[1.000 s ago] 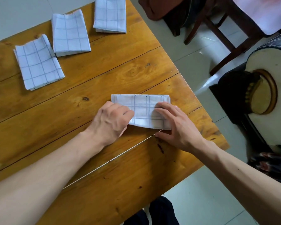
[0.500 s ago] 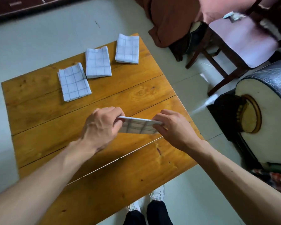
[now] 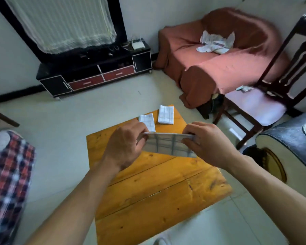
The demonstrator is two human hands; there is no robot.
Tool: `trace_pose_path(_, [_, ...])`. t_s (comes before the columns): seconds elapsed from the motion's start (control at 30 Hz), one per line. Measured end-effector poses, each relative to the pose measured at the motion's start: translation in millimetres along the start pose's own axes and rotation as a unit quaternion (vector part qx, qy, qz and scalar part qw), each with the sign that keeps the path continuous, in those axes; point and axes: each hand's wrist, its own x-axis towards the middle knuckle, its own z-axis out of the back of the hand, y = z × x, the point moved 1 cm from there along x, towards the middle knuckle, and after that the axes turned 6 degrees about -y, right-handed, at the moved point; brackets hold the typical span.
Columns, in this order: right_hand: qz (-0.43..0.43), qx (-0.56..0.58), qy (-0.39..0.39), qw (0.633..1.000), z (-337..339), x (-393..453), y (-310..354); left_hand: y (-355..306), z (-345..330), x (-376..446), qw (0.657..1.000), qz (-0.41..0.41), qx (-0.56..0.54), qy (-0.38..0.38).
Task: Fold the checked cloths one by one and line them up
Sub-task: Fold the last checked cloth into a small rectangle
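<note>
— Two hands, head view: what do they hold?
— Left hand (image 3: 125, 145) and right hand (image 3: 206, 142) pinch opposite ends of a folded checked cloth (image 3: 170, 145), raised above the wooden table (image 3: 157, 191).
— Others?
— Two folded cloths (image 3: 165, 114) lie at its far edge.

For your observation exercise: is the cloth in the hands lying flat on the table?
No: both hands hold the cloth up above the table.

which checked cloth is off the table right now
The cloth pinched between the left hand and right hand; the two folded cloths lie on the table.
</note>
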Motion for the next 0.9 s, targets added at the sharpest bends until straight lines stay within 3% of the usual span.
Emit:
trace_pose_path(0.2, [0.043,0.053,-0.033,0.997,48,-17,55,-44,71,-45,0.998,0.019,0.058,-0.017])
trace_pose_path(0.5, [0.099,0.048,0.023,0.994,74,-49,123,-86,129,-132,0.992,0.062,0.083,-0.069])
trace_pose_path(0.7, [0.115,0.038,0.026,0.992,51,-47,199,-60,176,-192,0.986,0.088,0.086,-0.114])
trace_pose_path(0.9, [0.159,0.037,0.053,0.985,-9,-31,307,10,246,-264,0.98,0.11,0.081,-0.146])
